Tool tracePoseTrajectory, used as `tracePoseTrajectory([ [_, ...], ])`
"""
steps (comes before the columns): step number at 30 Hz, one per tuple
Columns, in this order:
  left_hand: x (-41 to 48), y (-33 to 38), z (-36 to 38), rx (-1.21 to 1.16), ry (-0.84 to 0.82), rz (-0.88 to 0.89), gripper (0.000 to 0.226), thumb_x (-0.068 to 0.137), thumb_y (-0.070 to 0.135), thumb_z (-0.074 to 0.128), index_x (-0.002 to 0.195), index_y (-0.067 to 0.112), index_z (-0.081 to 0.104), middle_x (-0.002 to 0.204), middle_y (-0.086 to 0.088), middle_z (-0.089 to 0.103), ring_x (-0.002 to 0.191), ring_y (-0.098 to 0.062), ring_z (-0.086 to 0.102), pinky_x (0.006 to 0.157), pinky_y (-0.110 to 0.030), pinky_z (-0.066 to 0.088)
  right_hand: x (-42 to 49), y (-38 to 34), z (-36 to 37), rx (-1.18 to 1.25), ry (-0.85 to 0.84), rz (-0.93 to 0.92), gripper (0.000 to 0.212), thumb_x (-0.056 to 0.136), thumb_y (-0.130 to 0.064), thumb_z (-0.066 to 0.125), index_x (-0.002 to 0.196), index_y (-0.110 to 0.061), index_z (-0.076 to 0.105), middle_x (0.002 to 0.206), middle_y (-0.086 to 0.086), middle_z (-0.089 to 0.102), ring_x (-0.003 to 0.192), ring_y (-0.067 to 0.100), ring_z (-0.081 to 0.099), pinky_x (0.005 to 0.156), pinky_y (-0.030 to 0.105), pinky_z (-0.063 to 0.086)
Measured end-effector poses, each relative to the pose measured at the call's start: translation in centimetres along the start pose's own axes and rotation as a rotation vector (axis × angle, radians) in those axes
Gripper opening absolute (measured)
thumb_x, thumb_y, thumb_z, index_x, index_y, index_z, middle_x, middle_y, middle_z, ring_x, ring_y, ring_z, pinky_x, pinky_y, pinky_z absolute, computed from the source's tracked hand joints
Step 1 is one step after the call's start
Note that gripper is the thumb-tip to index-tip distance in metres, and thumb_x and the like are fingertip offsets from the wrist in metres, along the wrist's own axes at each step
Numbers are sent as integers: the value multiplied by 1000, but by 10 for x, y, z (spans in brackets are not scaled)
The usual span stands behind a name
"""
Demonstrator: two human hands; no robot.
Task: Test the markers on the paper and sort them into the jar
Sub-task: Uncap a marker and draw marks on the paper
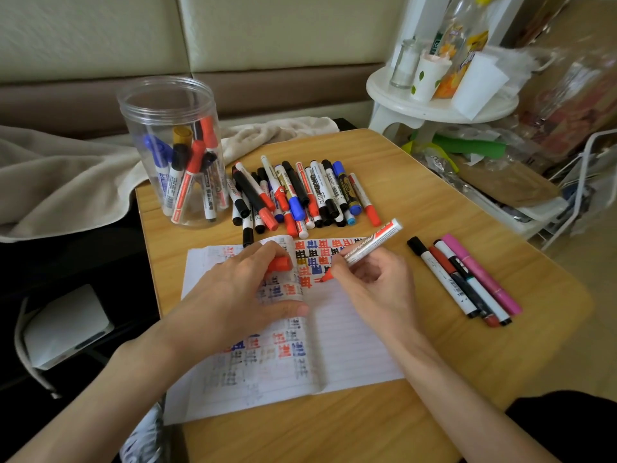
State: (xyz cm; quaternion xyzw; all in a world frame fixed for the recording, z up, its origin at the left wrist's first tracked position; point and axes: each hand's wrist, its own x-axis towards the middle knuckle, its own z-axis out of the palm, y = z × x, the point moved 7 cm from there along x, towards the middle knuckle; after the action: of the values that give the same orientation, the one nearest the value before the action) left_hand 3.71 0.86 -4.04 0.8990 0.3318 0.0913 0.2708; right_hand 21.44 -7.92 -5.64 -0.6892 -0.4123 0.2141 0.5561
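The red marker (370,243) has its tip down on the paper (350,329), right by the rows of red, blue and black marks. If the tip slides sideways, it could smear over those marks. Then it would be hard to tell if this one writes well. The page could curl back up if the left hand (247,285) lifts off. The little red cap (279,263) could slip and roll off the surface (417,182).

The right hand (370,279) has a tight grip, with its fingers and thumb pinching the marker low down, like for writing. The left hand's grip is half curled, holding the cap under its fingers while it presses on the page. The jar (173,105) stands at the far left corner with some markers inside. A pile of markers (293,195) waits beside it.
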Motion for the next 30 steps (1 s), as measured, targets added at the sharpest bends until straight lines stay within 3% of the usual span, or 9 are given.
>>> tracePoseTrajectory([
  [10,0,-1,0,-4,13,10,76,61,85,55,121,39,46,110,28,47,97,1,52,76,-11,41,-1,-4,3,30,-38,-32,4,89,-11,79,88,-14,77,82,-10,79,67,3,69,59,16,50],
  [14,1,-1,0,1,11,1,79,59,86,54,123,39,46,115,25,49,101,-1,54,84,-17,45,-2,-5,6,-5,-60,-30,6,89,-13,80,85,-16,77,80,-10,79,64,3,66,56,14,47],
  [17,0,-2,0,-3,7,-4,80,60,86,54,124,39,46,117,26,49,102,-1,54,84,-15,44,-2,-5,2,-24,-9,-28,12,89,-12,78,80,-19,73,75,-10,76,62,4,66,55,18,49],
  [24,2,-5,1,2,3,-19,83,57,88,53,125,40,45,117,26,47,102,-2,53,82,-16,41,-1,-1,-3,4,45,-11,9,88,-12,78,82,-17,74,77,-2,77,71,22,71,61,33,58],
  [30,2,-4,2,29,-6,-21,79,60,87,54,123,41,44,116,25,47,101,-3,54,84,-19,44,1,-1,0,62,0,11,7,90,-13,78,89,-19,76,79,-7,77,66,8,69,62,24,56],
])
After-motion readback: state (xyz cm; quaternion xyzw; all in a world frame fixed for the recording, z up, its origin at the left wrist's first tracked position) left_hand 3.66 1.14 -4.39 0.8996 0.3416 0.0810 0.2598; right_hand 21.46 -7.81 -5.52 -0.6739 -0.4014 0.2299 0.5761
